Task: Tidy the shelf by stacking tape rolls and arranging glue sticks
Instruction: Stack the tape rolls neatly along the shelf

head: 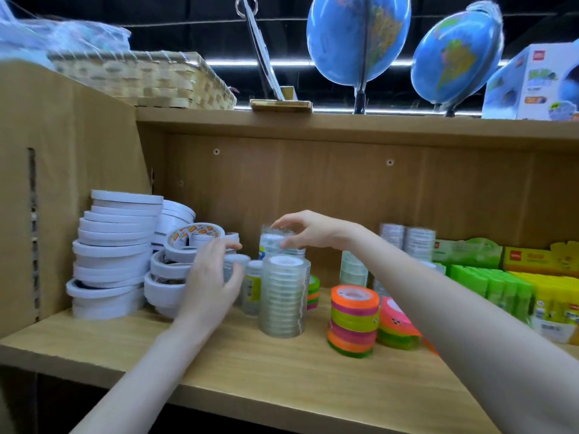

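Light wooden shelf [219, 364] in a stationery shop, and the landmark is the tall sleeve of clear tape rolls [284, 297] standing near the front. Just behind it, the right hand [308, 228] has its fingers curled over the top of a second clear wrapped tape stack [275, 245], pinching it from above. To the landmark's left, the left hand [213, 277] hovers with fingers spread and relaxed beside small rolls, gripping nothing. Further left, white tape rolls [112, 255] sit piled unevenly. To the right, neon tape stacks [354, 321], then green and yellow glue sticks [501, 292]. Tape stacking looks underway; next, seating that held stack squarely upright.
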Tool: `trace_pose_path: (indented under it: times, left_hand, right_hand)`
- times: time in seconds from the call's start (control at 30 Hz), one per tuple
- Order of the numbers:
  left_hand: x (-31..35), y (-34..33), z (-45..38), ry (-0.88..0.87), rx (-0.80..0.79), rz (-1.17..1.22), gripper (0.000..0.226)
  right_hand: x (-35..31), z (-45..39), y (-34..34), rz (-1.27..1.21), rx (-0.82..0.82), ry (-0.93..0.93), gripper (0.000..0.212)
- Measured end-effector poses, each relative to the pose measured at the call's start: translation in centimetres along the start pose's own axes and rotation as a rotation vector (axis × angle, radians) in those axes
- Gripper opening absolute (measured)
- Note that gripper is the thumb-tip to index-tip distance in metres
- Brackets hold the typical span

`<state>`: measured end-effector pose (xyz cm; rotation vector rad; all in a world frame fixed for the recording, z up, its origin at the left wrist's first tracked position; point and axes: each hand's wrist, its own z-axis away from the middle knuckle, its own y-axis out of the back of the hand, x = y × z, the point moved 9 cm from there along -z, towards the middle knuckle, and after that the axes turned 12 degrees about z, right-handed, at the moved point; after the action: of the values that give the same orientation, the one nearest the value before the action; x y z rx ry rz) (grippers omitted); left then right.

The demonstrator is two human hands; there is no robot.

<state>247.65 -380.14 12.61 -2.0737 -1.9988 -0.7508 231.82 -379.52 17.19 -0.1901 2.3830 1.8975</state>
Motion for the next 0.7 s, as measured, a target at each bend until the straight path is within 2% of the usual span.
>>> trace_pose_path:
  times: [0.1, 0.23, 0.37, 0.5, 0.57, 0.7]
  left_hand:
    - [-0.3, -1.0, 0.1, -0.049, -0.093, -0.098, 0.036]
    - [-0.6, -1.6, 0.1, -0.034, -0.098, -0.12, 0.037]
    - [-1.4, -2.6, 0.4, -0.019, -0.185, -0.137, 0.028]
    - [-1.2, -3.3, 0.6, -0.05, -0.216, -0.152, 0.03]
    - [-1.1, -3.4, 0.6, -0.062, -0.221, -0.162, 0.031]
    - [-1.3, -3.5, 0.7, -0.051, -0.248, -0.161, 0.033]
  right_hand:
    - [0.1, -1.0, -1.1, -0.041, 0.029, -0.042, 0.031]
    - [1.3, -0.8, -0.7, -0.118, 0.15, -0.108, 0.022]
    - [2.9, 1.1, 3.0, -0.323, 0.322, -0.138, 0.026]
    - [5.1, 4.0, 7.5, -0.451, 0.49, -0.144, 0.016]
    - [6.5, 5.0, 8.5, -0.368, 0.518, -0.198, 0.015]
    - [7.0, 4.9, 6.7, 0.082, 0.414, -0.276, 0.026]
